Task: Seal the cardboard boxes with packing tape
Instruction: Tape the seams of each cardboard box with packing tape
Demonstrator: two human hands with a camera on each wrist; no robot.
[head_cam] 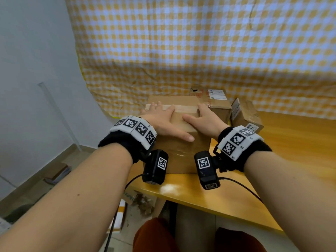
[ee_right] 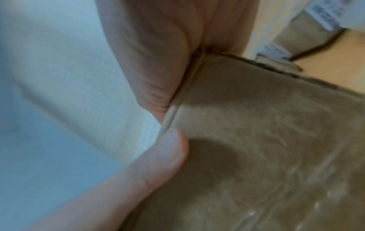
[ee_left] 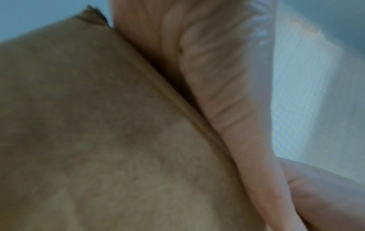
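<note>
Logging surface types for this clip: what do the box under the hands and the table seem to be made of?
The box looks like brown corrugated cardboard, matte, with a frayed fibrous corner in the left wrist view; a glossy, wrinkled clear film, probably tape, crosses its near side. The table looks like wood or wood-look laminate, yellow-orange with faint grain and a shiny glare patch; which one cannot be told.

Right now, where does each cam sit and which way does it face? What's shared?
Head: worn on the head, looks forward and down at the table; shows both forearms, the left hand and right hand laid on the big box.
Left wrist: under the left wrist, looks along the palm; shows the left hand against the box's top edge.
Right wrist: under the right wrist, looks along the palm; shows the right hand, thumb and box side.
Shared: all three see the big box; head and right wrist also the labelled boxes behind.
</note>
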